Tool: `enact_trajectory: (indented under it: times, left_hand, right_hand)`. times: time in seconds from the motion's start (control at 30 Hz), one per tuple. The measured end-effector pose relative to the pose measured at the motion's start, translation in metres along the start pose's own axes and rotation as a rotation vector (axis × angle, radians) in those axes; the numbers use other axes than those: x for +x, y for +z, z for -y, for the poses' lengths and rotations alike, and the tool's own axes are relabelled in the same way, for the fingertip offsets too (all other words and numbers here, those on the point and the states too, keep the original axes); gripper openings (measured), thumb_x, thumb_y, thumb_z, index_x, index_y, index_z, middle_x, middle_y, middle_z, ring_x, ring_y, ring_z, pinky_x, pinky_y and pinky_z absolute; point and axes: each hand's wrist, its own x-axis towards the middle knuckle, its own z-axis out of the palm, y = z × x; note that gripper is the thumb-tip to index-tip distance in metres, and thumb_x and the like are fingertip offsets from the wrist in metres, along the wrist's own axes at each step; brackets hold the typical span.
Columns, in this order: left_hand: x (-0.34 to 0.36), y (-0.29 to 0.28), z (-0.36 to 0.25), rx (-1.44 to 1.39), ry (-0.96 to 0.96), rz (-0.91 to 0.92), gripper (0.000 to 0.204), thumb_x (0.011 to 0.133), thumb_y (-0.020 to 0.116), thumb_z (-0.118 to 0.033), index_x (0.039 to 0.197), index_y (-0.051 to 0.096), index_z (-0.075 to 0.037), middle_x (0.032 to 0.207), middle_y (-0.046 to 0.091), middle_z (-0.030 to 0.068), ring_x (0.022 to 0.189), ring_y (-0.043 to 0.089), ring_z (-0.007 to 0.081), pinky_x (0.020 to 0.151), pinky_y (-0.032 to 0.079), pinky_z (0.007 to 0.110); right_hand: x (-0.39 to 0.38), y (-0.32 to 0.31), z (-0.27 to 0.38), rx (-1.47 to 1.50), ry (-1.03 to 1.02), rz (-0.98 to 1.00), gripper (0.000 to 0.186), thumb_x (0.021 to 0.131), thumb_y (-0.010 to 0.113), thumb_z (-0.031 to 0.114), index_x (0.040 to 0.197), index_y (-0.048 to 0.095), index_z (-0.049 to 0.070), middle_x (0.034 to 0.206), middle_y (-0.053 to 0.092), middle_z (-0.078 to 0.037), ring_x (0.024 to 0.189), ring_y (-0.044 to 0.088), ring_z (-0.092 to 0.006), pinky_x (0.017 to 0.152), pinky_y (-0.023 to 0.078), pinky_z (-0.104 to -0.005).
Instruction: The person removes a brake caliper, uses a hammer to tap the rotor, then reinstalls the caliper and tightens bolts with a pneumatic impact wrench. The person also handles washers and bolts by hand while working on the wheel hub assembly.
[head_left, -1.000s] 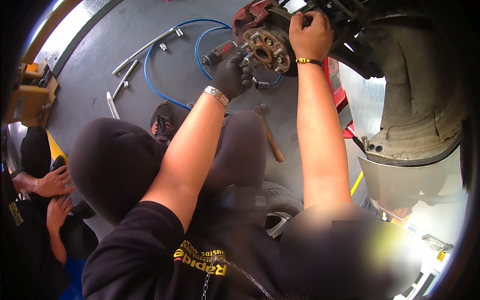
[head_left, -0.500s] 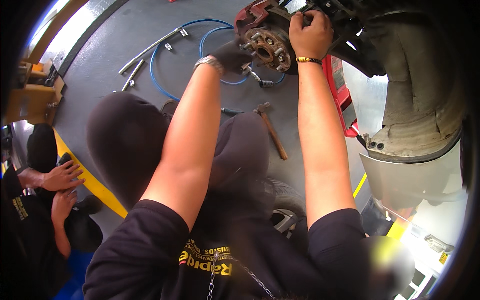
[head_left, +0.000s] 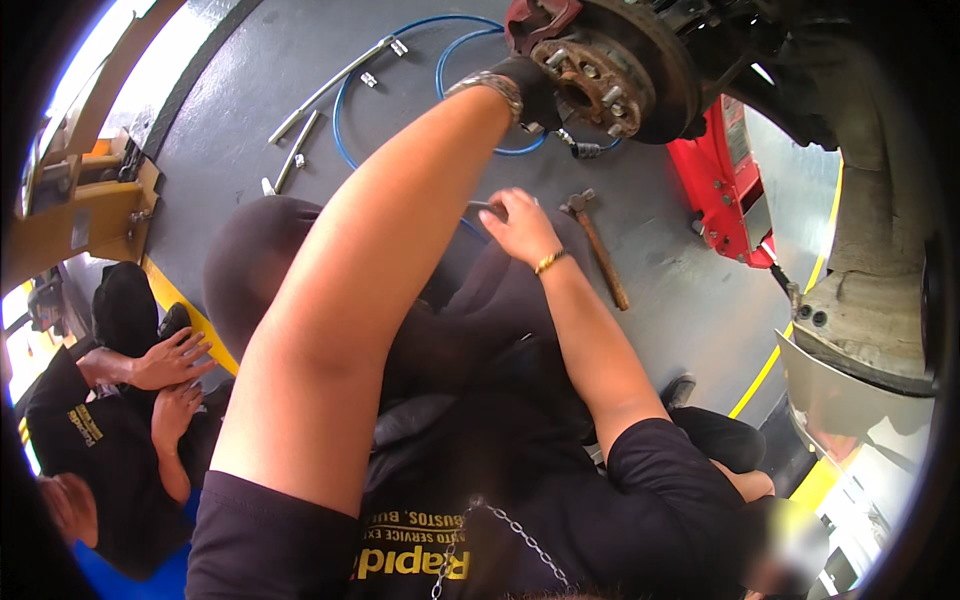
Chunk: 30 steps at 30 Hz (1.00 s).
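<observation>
My left hand (head_left: 533, 92), in a black glove with a metal band at the wrist, is at the near left side of the rusty wheel hub (head_left: 606, 103). Its fingers are hidden by the glove's back and the hub. Behind the hub are the brake disc (head_left: 668, 75) and a red caliper (head_left: 541, 24). Lower down, over my knee, my bare right hand (head_left: 520, 228) pinches a slim dark tool (head_left: 484, 206), whose far part is behind my left forearm. A wood-handled hammer (head_left: 603, 250) lies on the floor to its right.
A blue air hose (head_left: 343, 130) loops over the grey floor, with a black coupling (head_left: 587, 150) near the hub. Long metal bars (head_left: 328, 95) and small sockets (head_left: 369, 80) lie at left. A red jack (head_left: 722, 190) stands at right. A co-worker's hands (head_left: 172, 364) are at far left.
My right hand has left the parts above the hub and come down toward my knee, onto the slim tool. My left hand stays by the hub. The view has shifted.
</observation>
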Motion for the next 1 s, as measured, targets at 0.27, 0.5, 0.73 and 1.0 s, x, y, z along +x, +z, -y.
enact_trajectory:
  times: [0.27, 0.5, 0.73, 1.0]
  left_hand:
    - [0.007, 0.002, 0.042, -0.861, -0.109, 0.262, 0.031, 0.097, 0.056, -0.011, 0.125, 0.066, -0.018, 0.093, 0.074, 0.0045, 0.081, 0.073, 0.0149, 0.071, 0.058, 0.027]
    - [0.032, 0.039, 0.044, -0.278, 0.243, -0.207, 0.042, 0.082, 0.075, -0.040, 0.113, 0.074, -0.010, 0.107, 0.075, 0.0094, 0.092, 0.072, 0.0281, 0.083, 0.056, 0.038]
    - [0.018, 0.020, 0.049, -0.350, 0.133, -0.034, 0.020, 0.085, 0.076, -0.029, 0.087, 0.072, -0.010, 0.064, 0.064, 0.0026, 0.055, 0.059, 0.0131, 0.053, 0.050, 0.031]
    - [0.019, 0.020, 0.063, -0.721, 0.175, 0.150, 0.021, 0.095, 0.065, -0.032, 0.091, 0.067, -0.011, 0.068, 0.057, -0.0027, 0.056, 0.054, 0.0113, 0.052, 0.047, 0.030]
  right_hand:
    - [0.072, 0.047, -0.055, -0.630, 0.049, 0.370, 0.031, 0.097, 0.054, 0.023, 0.123, 0.064, 0.010, 0.129, 0.062, -0.014, 0.126, 0.057, -0.0308, 0.102, 0.047, -0.0452]
    - [0.097, 0.105, -0.059, -0.701, 0.044, 0.519, 0.029, 0.101, 0.046, 0.018, 0.119, 0.069, 0.016, 0.124, 0.067, -0.011, 0.122, 0.063, -0.0281, 0.097, 0.050, -0.0448]
    - [0.071, 0.025, -0.019, -0.495, -0.259, 0.189, 0.014, 0.092, 0.060, 0.023, 0.099, 0.065, 0.011, 0.096, 0.072, -0.011, 0.089, 0.071, -0.0352, 0.077, 0.056, -0.0447]
    - [0.006, -0.061, 0.058, 0.126, -0.191, -0.191, 0.051, 0.087, 0.077, 0.051, 0.093, 0.059, 0.003, 0.079, 0.068, -0.019, 0.078, 0.068, -0.0401, 0.066, 0.053, -0.0441]
